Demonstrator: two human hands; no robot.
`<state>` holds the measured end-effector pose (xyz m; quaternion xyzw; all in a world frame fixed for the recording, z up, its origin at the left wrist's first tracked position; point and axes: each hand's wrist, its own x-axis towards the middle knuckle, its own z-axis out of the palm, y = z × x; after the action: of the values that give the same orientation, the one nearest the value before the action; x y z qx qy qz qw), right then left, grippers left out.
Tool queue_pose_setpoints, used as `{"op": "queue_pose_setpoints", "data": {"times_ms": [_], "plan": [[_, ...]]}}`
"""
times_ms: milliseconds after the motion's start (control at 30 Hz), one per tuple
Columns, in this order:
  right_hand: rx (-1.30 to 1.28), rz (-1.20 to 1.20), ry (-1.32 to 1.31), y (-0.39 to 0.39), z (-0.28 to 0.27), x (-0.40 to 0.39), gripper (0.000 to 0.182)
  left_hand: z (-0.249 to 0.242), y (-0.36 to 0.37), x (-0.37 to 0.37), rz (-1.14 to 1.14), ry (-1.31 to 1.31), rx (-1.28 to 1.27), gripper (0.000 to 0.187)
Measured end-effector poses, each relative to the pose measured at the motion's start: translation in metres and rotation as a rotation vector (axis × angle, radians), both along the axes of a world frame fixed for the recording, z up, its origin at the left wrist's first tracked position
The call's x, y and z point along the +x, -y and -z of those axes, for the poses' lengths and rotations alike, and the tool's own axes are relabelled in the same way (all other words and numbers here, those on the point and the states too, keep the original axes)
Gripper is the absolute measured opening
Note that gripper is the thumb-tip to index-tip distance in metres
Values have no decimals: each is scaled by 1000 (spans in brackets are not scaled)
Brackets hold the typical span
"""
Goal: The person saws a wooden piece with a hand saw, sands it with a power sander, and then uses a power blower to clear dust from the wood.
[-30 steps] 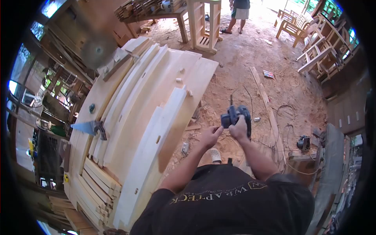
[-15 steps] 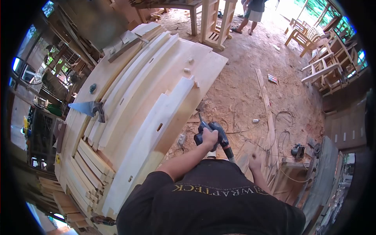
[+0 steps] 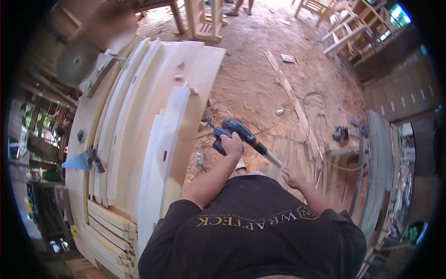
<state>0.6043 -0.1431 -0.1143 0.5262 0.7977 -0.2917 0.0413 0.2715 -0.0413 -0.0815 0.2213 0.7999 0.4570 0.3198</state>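
My left hand (image 3: 232, 145) is wrapped round the handle of a dark cordless blower (image 3: 241, 132) with an orange ring and a long nozzle. The nozzle slopes down to the right and ends in a pale tip (image 3: 275, 160). Right by that tip is my right hand (image 3: 291, 177), its fingers curled and pinched together; I cannot tell whether they hold anything. Left of the blower lies a long white-faced board (image 3: 169, 125) with a slot in it, resting on a broad wooden panel (image 3: 204, 79).
A handsaw (image 3: 79, 161) lies among long boards on the left, above stacked short pieces (image 3: 109, 223). Cables (image 3: 320, 109) and a long plank (image 3: 290, 90) lie on the dusty floor. Wooden chairs (image 3: 348, 39) stand far right. A person's legs (image 3: 241, 7) show at the back.
My view has turned, shifting the bench leftward and up. The blower has tilted so its nozzle points further right, and my right hand has come up to the nozzle's end.
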Motion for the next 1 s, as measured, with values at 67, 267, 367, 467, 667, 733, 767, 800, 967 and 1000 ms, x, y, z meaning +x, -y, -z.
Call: {"op": "queue_pose_setpoints", "data": {"times_ms": [67, 267, 367, 467, 667, 733, 767, 800, 967, 1000], "plan": [[-74, -7, 60, 3, -15, -8, 46, -4, -4, -2, 3, 90, 144, 33], [-239, -8, 235, -14, -13, 2, 42, -54, -28, -45, 58, 881, 125, 17], [-112, -190, 175, -25, 31, 15, 47, -57, -37, -71, 150, 1226, 56, 18], [-256, -34, 293, -38, -4, -13, 51, -38, -41, -100, 184, 1603, -20, 28], [-389, 310, -295, -59, 3, -58, 58, 41, -2, -129, -59, 1482, -137, 23], [-711, 524, -605, -62, -6, -81, 58, 74, 24, -137, -129, 1344, -185, 22], [-1024, 781, -913, -63, -15, -90, 59, 83, 35, -137, -165, 1232, -209, 20], [-1037, 775, -901, -62, -21, -95, 59, 94, 45, -139, -239, 1086, -312, 19], [-1410, 238, -750, -80, 20, -102, 58, 110, 103, -149, -430, 761, -334, 17], [-1356, 299, -646, -77, 22, -104, 63, 125, 116, -152, -490, 649, -329, 17]]}}
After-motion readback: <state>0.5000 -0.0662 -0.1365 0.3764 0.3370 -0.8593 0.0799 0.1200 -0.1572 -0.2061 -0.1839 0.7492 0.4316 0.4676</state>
